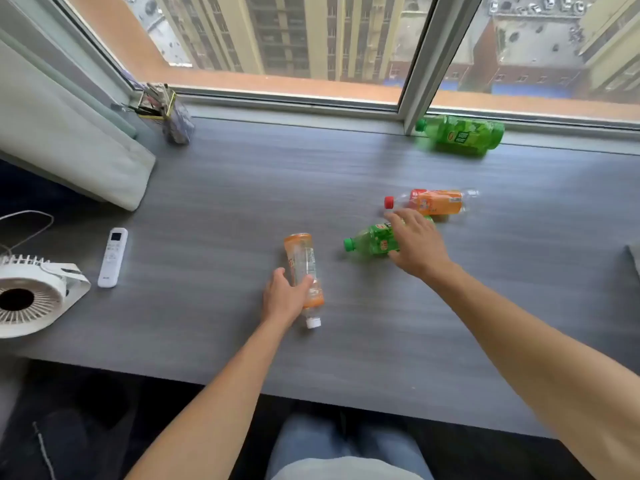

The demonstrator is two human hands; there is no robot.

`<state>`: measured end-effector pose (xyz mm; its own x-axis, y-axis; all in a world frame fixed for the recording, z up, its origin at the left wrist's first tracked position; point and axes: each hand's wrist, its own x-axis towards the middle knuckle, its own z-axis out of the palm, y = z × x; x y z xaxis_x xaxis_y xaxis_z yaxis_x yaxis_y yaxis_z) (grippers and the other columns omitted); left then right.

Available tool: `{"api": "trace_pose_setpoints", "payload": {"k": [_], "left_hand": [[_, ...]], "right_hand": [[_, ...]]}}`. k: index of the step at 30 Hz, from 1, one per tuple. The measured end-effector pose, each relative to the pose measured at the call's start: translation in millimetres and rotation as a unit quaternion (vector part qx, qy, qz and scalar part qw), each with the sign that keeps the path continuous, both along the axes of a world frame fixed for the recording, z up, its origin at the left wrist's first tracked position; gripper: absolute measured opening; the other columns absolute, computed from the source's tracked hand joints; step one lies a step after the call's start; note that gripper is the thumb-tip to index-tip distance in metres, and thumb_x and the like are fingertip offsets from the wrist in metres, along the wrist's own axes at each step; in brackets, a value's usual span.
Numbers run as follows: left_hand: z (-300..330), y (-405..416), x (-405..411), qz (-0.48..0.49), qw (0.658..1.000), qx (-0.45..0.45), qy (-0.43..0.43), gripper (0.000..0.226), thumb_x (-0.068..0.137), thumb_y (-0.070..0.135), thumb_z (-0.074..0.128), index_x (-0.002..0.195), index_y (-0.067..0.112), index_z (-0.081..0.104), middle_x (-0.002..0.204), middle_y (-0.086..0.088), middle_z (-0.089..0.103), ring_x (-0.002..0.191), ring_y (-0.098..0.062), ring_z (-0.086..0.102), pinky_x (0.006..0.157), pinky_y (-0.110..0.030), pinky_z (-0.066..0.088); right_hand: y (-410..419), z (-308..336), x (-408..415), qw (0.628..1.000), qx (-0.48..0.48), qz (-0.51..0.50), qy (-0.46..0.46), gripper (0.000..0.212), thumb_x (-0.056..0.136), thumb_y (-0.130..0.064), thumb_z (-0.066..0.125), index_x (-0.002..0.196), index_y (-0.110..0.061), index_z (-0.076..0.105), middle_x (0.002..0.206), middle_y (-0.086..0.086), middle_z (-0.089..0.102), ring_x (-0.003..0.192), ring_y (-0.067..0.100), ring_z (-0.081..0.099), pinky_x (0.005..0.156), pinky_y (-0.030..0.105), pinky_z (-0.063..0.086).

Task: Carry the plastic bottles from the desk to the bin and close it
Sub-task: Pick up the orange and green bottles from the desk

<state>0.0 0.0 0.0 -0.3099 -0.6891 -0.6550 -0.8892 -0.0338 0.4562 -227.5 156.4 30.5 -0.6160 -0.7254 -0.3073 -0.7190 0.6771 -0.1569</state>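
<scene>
Several plastic bottles lie on the grey desk [214, 209]. My left hand [283, 296] is wrapped around a clear orange-labelled bottle with a white cap [302, 261] near the desk's middle. My right hand [417, 242] lies over a small green bottle with a green cap [369, 241], fingers spread across it. Just behind it lies an orange bottle with a red cap [434, 201]. A larger green bottle [462, 134] rests on its side at the far edge by the window frame. No bin is in view.
A white desk fan [31, 296] and a white remote [113, 257] sit at the left. A pale cushion [65, 140] leans at the far left, with a pen holder [156, 102] in the window corner. The window runs along the desk's far side.
</scene>
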Motion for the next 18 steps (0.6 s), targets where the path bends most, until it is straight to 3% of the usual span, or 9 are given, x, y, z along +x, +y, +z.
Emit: {"api": "trace_pose_setpoints", "payload": {"k": [7, 11, 13, 16, 18], "left_hand": [[-29.5, 4.9, -33.0, 0.021, 0.998, -0.057, -0.007, 0.081, 0.072, 0.054, 0.078, 0.132, 0.011, 0.046, 0.132, -0.012, 0.052, 0.126, -0.034, 0.051, 0.097, -0.042, 0.043], [-40.4, 6.4, -29.7, 0.010, 0.996, -0.083, -0.015, 0.071, 0.070, 0.043, 0.080, 0.125, 0.010, 0.051, 0.124, -0.015, 0.060, 0.118, -0.036, 0.057, 0.091, -0.039, 0.047], [-40.8, 8.0, -21.9, 0.000, 0.997, -0.078, -0.023, 0.068, 0.068, 0.039, 0.078, 0.124, 0.010, 0.054, 0.122, -0.015, 0.062, 0.115, -0.036, 0.059, 0.089, -0.038, 0.048], [-35.4, 13.1, -2.7, -0.024, 0.997, -0.062, -0.027, 0.066, 0.064, 0.039, 0.077, 0.121, 0.014, 0.055, 0.115, -0.009, 0.063, 0.107, -0.033, 0.063, 0.080, -0.034, 0.047], [-25.8, 20.0, 13.0, -0.045, 0.998, -0.047, -0.017, 0.060, 0.061, 0.041, 0.075, 0.113, 0.020, 0.053, 0.102, 0.000, 0.063, 0.095, -0.028, 0.064, 0.070, -0.031, 0.044]], "right_hand": [[-16.0, -41.1, -19.6, 0.993, 0.085, 0.074, 0.039, 0.085, 0.073, -0.028, 0.076, 0.148, -0.024, 0.035, 0.149, 0.007, 0.044, 0.142, 0.028, 0.037, 0.120, 0.053, 0.021], [-5.3, -56.6, -14.9, 0.994, 0.096, 0.050, 0.027, 0.078, 0.072, -0.027, 0.077, 0.140, -0.023, 0.041, 0.134, 0.007, 0.053, 0.132, 0.029, 0.046, 0.117, 0.053, 0.023], [5.9, -58.8, -6.2, 0.996, 0.086, 0.023, 0.015, 0.068, 0.071, -0.033, 0.075, 0.132, -0.022, 0.046, 0.123, 0.006, 0.057, 0.118, 0.030, 0.055, 0.105, 0.047, 0.036], [31.7, -54.2, 16.2, 0.995, 0.036, -0.065, -0.071, 0.061, 0.069, -0.045, 0.069, 0.121, -0.022, 0.048, 0.112, 0.005, 0.056, 0.097, 0.031, 0.062, 0.075, 0.037, 0.048], [54.1, -47.0, 36.0, 0.983, 0.010, -0.126, -0.136, 0.060, 0.067, -0.050, 0.066, 0.119, -0.023, 0.049, 0.111, 0.003, 0.058, 0.097, 0.031, 0.064, 0.072, 0.037, 0.051]]}}
